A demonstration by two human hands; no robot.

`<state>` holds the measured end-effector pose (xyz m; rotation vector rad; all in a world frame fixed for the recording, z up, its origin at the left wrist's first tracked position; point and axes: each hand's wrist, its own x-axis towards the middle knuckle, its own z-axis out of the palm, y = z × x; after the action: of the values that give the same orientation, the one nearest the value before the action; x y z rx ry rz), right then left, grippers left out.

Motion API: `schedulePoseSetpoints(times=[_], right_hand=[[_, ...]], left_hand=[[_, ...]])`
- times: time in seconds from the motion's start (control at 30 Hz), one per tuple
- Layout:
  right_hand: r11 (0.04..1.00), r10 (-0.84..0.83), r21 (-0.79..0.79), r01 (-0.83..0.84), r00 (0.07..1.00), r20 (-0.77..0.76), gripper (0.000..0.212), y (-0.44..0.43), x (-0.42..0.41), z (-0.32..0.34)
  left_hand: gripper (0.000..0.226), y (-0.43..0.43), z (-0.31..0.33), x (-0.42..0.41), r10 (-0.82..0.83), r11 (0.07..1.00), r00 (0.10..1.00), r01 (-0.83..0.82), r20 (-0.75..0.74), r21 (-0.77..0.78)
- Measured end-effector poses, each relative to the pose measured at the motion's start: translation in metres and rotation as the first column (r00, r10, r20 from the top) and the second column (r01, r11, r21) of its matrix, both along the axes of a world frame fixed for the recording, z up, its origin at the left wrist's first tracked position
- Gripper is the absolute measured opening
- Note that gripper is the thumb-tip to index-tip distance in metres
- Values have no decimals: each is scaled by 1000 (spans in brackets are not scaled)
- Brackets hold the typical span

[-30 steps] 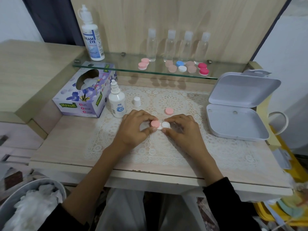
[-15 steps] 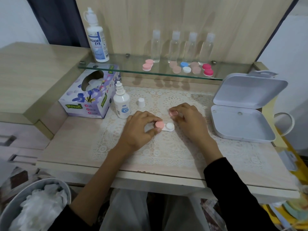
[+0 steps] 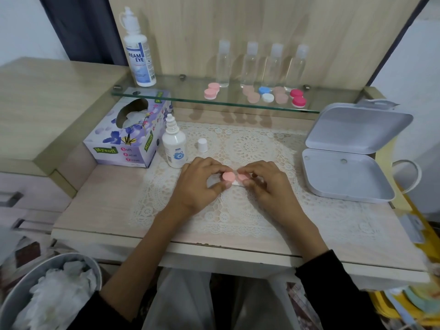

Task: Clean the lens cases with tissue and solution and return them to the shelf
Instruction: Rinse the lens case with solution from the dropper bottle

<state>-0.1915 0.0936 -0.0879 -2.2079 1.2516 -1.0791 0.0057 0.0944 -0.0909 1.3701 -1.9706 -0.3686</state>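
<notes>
On the head camera I see the left hand [image 3: 202,184] curled, pinching the left pink cap of the lens case [image 3: 229,176]. The right hand [image 3: 269,186] pinches the right cap. The case is on the lace mat [image 3: 250,148], at six o'clock from the glass shelf [image 3: 238,106], with its long axis running nine to three.

lens case [image 3: 229,176] base mostly hid | bin [image 3: 22,285] cut off btm-left | sm bottle [image 3: 174,144] label unreadable
</notes>
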Motion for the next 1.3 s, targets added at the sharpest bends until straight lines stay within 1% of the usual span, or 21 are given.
schedulePoseSetpoints(times=[0.33, 0.5, 0.67, 0.8, 0.9, 0.97, 1.03, 1.2, 1.3], right_hand=[[998, -44, -45, 39, 994, -105, 33, 0, 1, -1], [996, -89, -24, 87, 992, -87, 29, 1, 1, 0], [996, -92, 5, 93, 991, -101, 42, 1, 3, 1], [995, -103, 4, 104, 989, -105, 31, 1, 3, 0], [994, -110, 8, 112, 987, -116, 30, 0, 4, 1], [994, -111, 4, 112, 987, -120, 31, 0, 4, 2], [994, -109, 22, 111, 989, -105, 31, 0, 4, 2], [986, -144, 76, 148, 988, -45, 43, 1, 7, 5], [987, -146, 62, 148, 989, -36, 38, 0, 6, 4]], left_hand=[[48, -1, -1, 0, 6, 1000, 1000, -6, -3, -3], [48, 0, -1, 0, 4, 1000, 1000, -4, -4, -6], [49, 1, 0, 0, 8, 1000, 1000, -8, 2, 3], [48, 1, 1, -1, 10, 1000, 1000, -10, 3, -2], [48, 1, 1, -1, 12, 1000, 1000, -12, 2, -4], [44, 2, 2, -1, 18, 1000, 1000, -18, 4, 0], [39, 2, 2, -1, 27, 1000, 1000, -27, 12, 8], [38, 3, 3, -2, 36, 999, 998, -36, 45, 7], [38, 3, 4, -3, 41, 999, 998, -41, 42, 12]])
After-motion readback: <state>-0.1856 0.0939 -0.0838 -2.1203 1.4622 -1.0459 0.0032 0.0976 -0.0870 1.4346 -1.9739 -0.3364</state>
